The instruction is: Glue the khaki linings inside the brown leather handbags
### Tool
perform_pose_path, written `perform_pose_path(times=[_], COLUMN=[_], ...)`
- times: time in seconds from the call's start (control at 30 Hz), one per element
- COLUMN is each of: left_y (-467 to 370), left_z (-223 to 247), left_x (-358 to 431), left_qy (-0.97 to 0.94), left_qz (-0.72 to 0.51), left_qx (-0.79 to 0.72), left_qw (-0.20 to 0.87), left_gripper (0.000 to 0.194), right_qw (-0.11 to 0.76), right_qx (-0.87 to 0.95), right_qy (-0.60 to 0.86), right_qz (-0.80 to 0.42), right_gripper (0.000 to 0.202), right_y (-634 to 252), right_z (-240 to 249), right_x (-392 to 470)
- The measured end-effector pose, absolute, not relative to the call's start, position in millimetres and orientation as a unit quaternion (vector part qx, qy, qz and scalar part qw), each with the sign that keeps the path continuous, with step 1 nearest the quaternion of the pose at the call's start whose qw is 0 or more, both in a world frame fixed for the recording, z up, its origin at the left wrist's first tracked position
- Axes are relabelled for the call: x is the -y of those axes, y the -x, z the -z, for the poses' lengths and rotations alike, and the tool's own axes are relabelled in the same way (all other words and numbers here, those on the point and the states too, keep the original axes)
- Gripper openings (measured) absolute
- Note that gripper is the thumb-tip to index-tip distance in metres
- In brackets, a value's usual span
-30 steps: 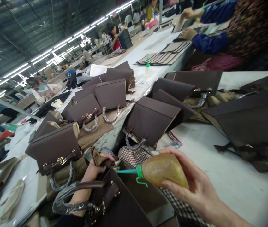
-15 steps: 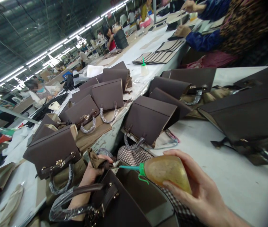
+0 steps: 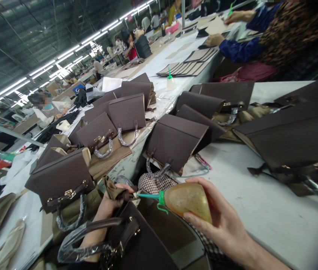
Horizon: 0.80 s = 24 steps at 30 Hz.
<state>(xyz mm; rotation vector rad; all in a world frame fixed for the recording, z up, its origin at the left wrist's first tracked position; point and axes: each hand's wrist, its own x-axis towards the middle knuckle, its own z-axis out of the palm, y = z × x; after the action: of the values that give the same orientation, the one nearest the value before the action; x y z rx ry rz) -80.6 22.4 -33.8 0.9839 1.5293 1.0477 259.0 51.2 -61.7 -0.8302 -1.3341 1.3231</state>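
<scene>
In my right hand [image 3: 217, 213] is a squeeze bottle [image 3: 188, 200] of yellowish liquid with a green cap and a long thin nozzle. The nozzle points left, its tip at or very near the folded edge by my left hand [image 3: 114, 204]. That hand is closed on the brown lining [image 3: 112, 189] and edge of a dark brown handbag [image 3: 144, 236] at the bottom of the view. The bag's handle [image 3: 82, 251] is wrapped in clear plastic. Part of my left hand is hidden behind the bag and its lining.
Several brown handbags [image 3: 126, 108] stand on the table to the left, and others [image 3: 178, 138] on the white table [image 3: 248, 187] to the right. Another glue-type bottle [image 3: 170, 80] stands further back. A co-worker's hand [image 3: 214, 40] rests near flat panels [image 3: 184, 68].
My right hand has moved the bottle left, bringing its nozzle tip up to the edge at my left hand. The co-worker's hands have shifted.
</scene>
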Motion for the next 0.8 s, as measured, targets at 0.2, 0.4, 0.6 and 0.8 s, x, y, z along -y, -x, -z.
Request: perform_pose_path(times=[0.2, 0.4, 0.6, 0.8], left_y=[82, 84, 82, 57], left_z=[41, 42, 44, 46], left_x=[-24, -30, -45, -59], left_qy=[-0.404, -0.407, -0.421, -0.415], left_qz=[-0.446, -0.412, -0.374, -0.376], left_qx=[-0.626, -0.643, -0.653, -0.616], left_qw=[0.497, 0.501, 0.507, 0.554], left_gripper=[0.03, 0.038, 0.037, 0.04], right_qw=[0.505, 0.509, 0.492, 0.433], right_qx=[0.611, 0.631, 0.604, 0.591], right_qy=[0.366, 0.382, 0.415, 0.425], right_qz=[-0.487, -0.443, -0.47, -0.531], right_gripper=[0.053, 0.053, 0.049, 0.047], right_y=[-260, -268, -282, -300], right_z=[67, 64, 66, 61], right_x=[-51, -48, -57, -88])
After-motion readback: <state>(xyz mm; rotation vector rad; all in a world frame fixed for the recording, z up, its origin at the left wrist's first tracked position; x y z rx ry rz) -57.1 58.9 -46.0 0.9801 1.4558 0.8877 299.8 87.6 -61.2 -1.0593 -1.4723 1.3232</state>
